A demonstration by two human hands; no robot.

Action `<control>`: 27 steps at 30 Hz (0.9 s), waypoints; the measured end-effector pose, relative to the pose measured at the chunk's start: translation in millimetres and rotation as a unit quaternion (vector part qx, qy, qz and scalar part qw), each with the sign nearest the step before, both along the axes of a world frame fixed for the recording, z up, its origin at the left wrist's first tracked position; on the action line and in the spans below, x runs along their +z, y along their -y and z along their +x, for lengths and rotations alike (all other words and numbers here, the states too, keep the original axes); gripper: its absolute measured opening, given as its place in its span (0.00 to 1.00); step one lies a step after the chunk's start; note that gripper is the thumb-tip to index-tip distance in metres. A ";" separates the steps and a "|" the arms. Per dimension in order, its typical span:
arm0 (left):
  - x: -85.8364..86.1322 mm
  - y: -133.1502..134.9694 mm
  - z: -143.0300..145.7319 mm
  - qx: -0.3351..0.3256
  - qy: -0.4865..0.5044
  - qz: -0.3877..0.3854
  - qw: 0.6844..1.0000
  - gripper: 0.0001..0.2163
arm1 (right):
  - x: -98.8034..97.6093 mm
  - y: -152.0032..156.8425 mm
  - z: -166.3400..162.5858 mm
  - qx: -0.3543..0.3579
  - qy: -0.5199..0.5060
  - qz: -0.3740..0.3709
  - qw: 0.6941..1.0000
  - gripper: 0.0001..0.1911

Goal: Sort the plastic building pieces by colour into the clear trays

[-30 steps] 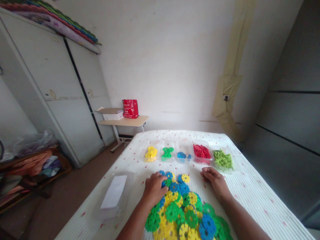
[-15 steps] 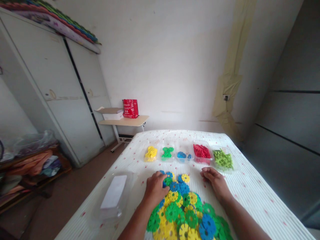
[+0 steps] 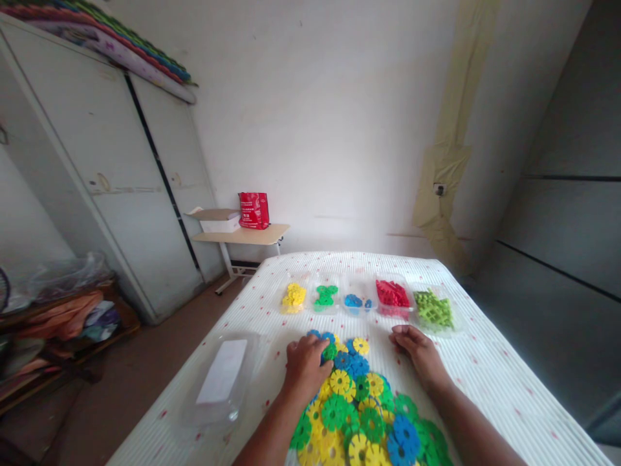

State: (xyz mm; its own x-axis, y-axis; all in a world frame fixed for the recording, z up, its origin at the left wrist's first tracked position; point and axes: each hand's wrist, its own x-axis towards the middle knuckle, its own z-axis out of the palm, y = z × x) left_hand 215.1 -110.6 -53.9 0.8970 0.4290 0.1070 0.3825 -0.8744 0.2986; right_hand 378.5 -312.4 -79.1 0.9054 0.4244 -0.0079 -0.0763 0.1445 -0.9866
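Note:
My left hand (image 3: 306, 362) lies at the left edge of a spread pile of flower-shaped plastic discs in green, yellow and blue. Its thumb and index finger are apart, beside a green disc (image 3: 330, 351); its other fingers are partly hidden. Blue discs (image 3: 358, 366) and a yellow disc (image 3: 359, 345) are close by at the pile's far end. Right of the pile, my right hand (image 3: 416, 349) rests on the table with its fingers curled together. Whatever may be between those fingers is hidden.
Along the far side stand clear boxes of yellow pieces (image 3: 294, 296), green pieces (image 3: 325, 296), blue pieces (image 3: 355, 301), red pieces (image 3: 392, 294) and lime-green pieces (image 3: 433, 309). A clear container (image 3: 237, 395) with a white label is at left on the patterned tablecloth (image 3: 490, 382).
My left hand has shifted slightly to the right, and the nearby green, blue and yellow discs have slid a little the same way. My right hand has stayed in place.

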 end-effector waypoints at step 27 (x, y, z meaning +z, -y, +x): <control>59.5 -45.9 58.8 0.017 0.223 -0.047 0.973 0.16 | 2.0 0.1 0.4 0.001 0.015 -0.008 1.000 0.13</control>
